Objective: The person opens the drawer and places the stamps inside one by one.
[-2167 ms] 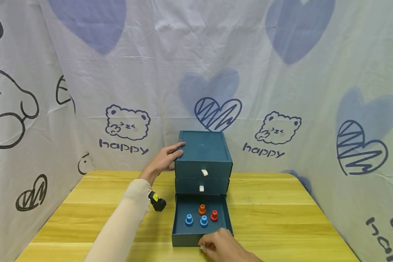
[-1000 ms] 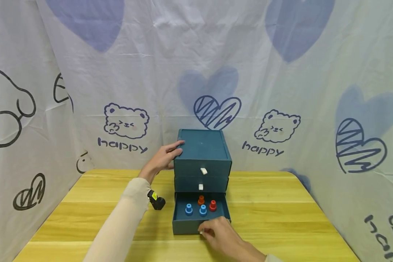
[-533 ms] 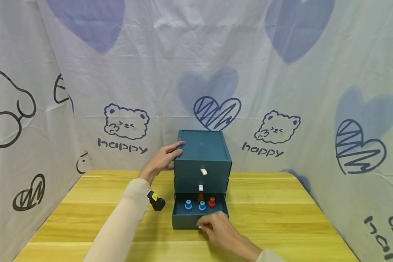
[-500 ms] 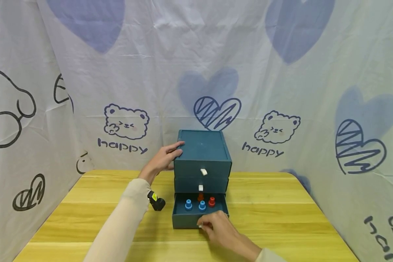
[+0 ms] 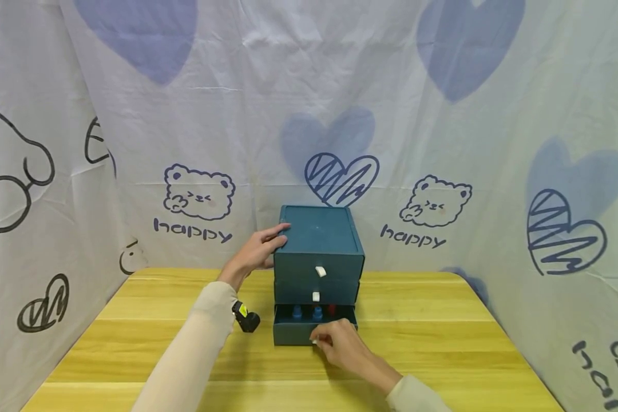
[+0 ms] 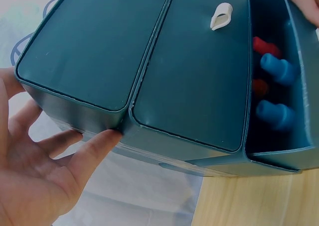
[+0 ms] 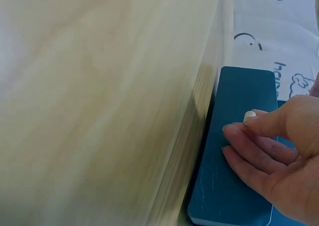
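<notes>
A dark teal three-drawer box (image 5: 319,229) stands on the wooden table, its bottom drawer (image 5: 292,333) partly pulled out. My right hand (image 5: 342,343) pinches the small white pull tab (image 7: 249,116) on that drawer's front. My left hand (image 5: 254,250) rests along the box's upper left side, fingers fairly straight, fingertips at the top edge. Inside the drawer stand two blue stepped pegs (image 6: 275,115), a red one (image 6: 265,47) and an orange one (image 6: 259,87), partly shaded by the box above. The upper two drawers are closed, each with a white tab (image 5: 320,271).
The wooden table (image 5: 443,332) extends to both sides of the box. A white cloth (image 5: 268,103) printed with hearts and bears hangs behind and at the sides. A black wrist camera (image 5: 247,317) sits at the left wrist.
My right hand has pushed the bottom drawer inward, away from me, and the pegs have slid back with it under the box. My left hand has stayed at the box's side.
</notes>
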Motion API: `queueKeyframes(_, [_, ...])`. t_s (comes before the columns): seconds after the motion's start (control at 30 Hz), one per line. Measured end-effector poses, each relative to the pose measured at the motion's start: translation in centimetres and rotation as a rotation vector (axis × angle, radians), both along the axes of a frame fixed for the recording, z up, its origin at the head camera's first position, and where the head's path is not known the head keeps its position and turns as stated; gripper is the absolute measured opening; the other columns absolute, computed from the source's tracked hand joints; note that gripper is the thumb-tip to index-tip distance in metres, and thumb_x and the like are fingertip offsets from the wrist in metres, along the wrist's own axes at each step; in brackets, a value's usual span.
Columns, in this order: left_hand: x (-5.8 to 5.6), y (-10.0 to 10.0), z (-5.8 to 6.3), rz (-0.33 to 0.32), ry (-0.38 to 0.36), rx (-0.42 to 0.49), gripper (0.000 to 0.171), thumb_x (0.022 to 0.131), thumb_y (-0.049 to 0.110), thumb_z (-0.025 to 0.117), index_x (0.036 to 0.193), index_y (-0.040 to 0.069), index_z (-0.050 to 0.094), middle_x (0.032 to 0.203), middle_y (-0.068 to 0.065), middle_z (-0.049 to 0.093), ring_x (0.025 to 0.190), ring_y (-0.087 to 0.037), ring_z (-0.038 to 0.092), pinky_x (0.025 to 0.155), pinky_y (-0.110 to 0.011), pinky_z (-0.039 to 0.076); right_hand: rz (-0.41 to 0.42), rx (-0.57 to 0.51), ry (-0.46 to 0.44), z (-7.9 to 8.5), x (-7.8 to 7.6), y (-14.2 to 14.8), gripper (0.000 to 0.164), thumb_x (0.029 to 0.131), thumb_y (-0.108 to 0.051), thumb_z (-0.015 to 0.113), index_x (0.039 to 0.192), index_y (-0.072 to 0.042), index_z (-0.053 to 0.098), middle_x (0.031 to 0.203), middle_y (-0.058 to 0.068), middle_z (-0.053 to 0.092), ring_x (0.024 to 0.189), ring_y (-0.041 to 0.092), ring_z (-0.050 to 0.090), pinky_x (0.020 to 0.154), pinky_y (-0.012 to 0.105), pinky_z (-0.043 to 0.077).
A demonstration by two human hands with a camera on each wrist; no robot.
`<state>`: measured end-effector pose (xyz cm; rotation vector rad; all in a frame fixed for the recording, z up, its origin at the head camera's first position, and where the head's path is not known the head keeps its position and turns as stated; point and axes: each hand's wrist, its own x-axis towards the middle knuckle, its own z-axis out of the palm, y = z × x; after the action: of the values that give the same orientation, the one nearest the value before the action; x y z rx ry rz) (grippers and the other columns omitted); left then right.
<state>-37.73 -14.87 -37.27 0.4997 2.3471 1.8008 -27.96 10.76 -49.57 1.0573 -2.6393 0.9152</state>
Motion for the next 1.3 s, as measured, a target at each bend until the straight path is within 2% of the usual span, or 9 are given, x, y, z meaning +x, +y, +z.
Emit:
queueKeyframes(0.33, [0.1,0.0,0.0,-0.001,0.022,-0.022,0.053,0.11,0.034,0.048,0.162,0.026,0.037,0.172,-0.015,0.023,0.154,-0.041,0.033,0.111,-0.064,0.046,-0.036,-0.009,0.009,-0.1,-1.7,-0.3,0.015,0.09,0.008,0.07,0.095,-0.002,0.081,0.087,0.011,0.079,0.07,0.008,0.071,0.065,0.016,0.056])
queueKeyframes(0.5, [0.1,0.0,0.0,0.001,0.024,-0.023,0.053,0.11,0.034,0.048,0.161,0.027,0.038,0.172,-0.014,0.023,0.155,-0.04,0.032,0.111,-0.065,0.046,-0.047,-0.011,0.031,-0.2,-2.3,-0.4,0.014,0.09,0.007,0.07,0.094,-0.002,0.08,0.083,0.012,0.078,0.068,0.007,0.069,0.064,0.016,0.055])
queueKeyframes(0.9, [0.0,0.0,-0.1,-0.001,0.02,-0.014,0.053,0.11,0.034,0.048,0.161,0.027,0.038,0.172,-0.015,0.023,0.155,-0.04,0.032,0.111,-0.063,0.047,-0.085,0.01,0.082,-0.6,-3.3,-0.5,0.015,0.092,0.005,0.069,0.097,-0.004,0.08,0.087,0.01,0.078,0.072,0.013,0.071,0.065,0.019,0.057])
queueKeyframes(1.3, [0.2,0.0,0.0,0.006,0.019,-0.013,0.052,0.11,0.034,0.049,0.161,0.027,0.039,0.171,-0.014,0.026,0.154,-0.039,0.035,0.11,-0.063,0.048,-0.11,0.006,0.067,-0.6,-3.7,-0.8,0.015,0.091,0.006,0.069,0.096,-0.004,0.079,0.086,0.01,0.078,0.071,0.013,0.069,0.065,0.02,0.056])
